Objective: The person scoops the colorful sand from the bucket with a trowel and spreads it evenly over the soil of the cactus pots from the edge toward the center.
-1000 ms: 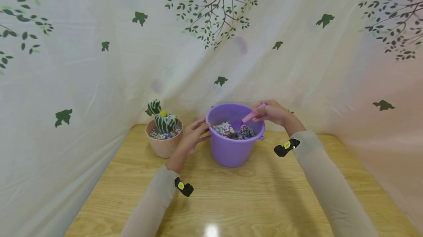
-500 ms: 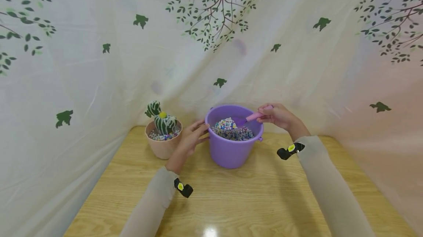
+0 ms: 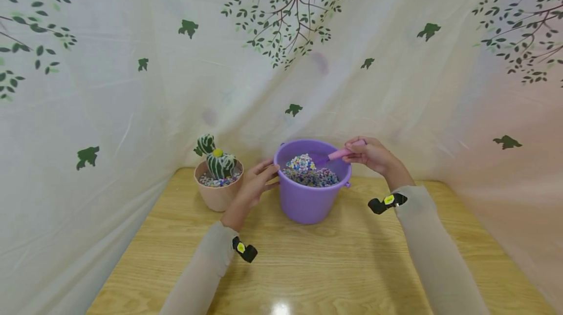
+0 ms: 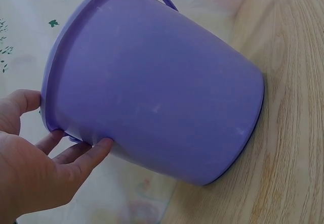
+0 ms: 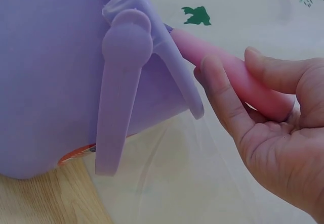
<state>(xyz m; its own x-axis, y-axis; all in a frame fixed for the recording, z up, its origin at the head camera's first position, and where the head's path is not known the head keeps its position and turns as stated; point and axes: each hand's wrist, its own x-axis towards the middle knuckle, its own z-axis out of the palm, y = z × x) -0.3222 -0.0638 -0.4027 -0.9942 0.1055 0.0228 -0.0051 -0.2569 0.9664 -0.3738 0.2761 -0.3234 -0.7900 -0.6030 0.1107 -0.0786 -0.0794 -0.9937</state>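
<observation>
A purple bucket [image 3: 308, 205] holds a bed of multicoloured beads [image 3: 325, 178]. My left hand [image 3: 255, 183] holds the bucket's left rim; in the left wrist view the thumb lies at the rim and the fingertips [image 4: 104, 144] press the outer wall below it. On the other side my right hand [image 3: 371, 155] grips the pink handle [image 5: 195, 47] of a toy shovel [image 3: 338, 154]. The shovel reaches over the right rim, its purple blade mostly hidden under a heap of beads [image 3: 301, 162] inside the bucket. In the right wrist view, thumb and fingers close around the handle.
Left of the bucket stands a peach pot [image 3: 217, 197] with a green-and-white toy cactus [image 3: 220, 164] and coloured beads. Both stand on a wooden table [image 3: 281, 261]. A pale, leaf-printed curtain [image 3: 246, 85] hangs behind. The bucket's handle [image 5: 119, 97] hangs down at its side.
The right hand has drawn the shovel slightly to the right, and its blade now carries a heap of beads lifted above the rest. My left hand stays on the rim.
</observation>
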